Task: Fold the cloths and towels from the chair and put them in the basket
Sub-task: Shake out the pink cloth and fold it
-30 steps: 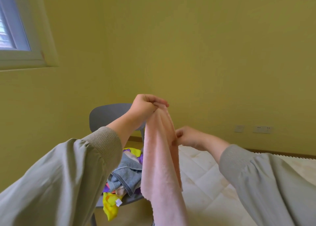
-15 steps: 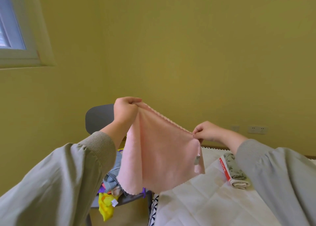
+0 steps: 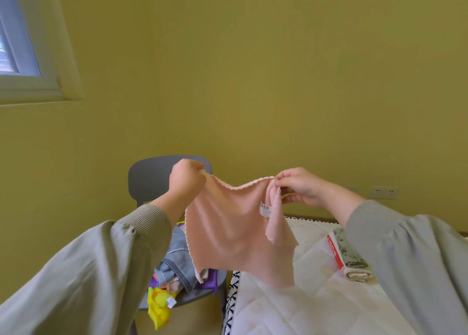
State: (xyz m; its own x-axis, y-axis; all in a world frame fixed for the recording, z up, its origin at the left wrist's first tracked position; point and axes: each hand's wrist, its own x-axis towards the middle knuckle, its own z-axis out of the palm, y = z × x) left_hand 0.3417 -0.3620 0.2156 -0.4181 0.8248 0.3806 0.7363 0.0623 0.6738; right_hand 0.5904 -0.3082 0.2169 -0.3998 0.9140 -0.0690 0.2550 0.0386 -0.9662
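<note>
The pink cloth [image 3: 233, 231] hung in the air, spread between 2 hands above the near edge of the chair [image 3: 149, 177] and the corner of the mattress [image 3: 304, 307]. Its scalloped top edge sagged in a shallow curve from one hand to the other. The left hand [image 3: 187, 180] was closed into a fist round the cloth's upper left corner. The right hand [image 3: 301, 188] pinched the upper right corner between thumb and fingertips, and a loose flap of the cloth drooped below that pinch. A small white barcode label [image 3: 266, 209] showed on the cloth just beside the flap. The lower edge hung free, apart from the mattress and in front of the chair seat.

On the grey chair's seat lay a heap of unfolded cloths: a blue-grey towel [image 3: 174, 261] with dark stripes on top, a purple cloth [image 3: 211, 280] under it, and a yellow cloth [image 3: 158, 308] with a white tag trailing over the seat's front edge. To the right, 1 folded cloth [image 3: 350, 258] with a grey leaf pattern and a red band lay on the white quilted mattress, partly hidden by the right sleeve [image 3: 410, 263]. Both sleeves were grey-green. Behind stood a yellow wall [image 3: 278, 81] with 1 wall socket [image 3: 385, 192] at the right and a window [image 3: 17, 48] at the upper left.
</note>
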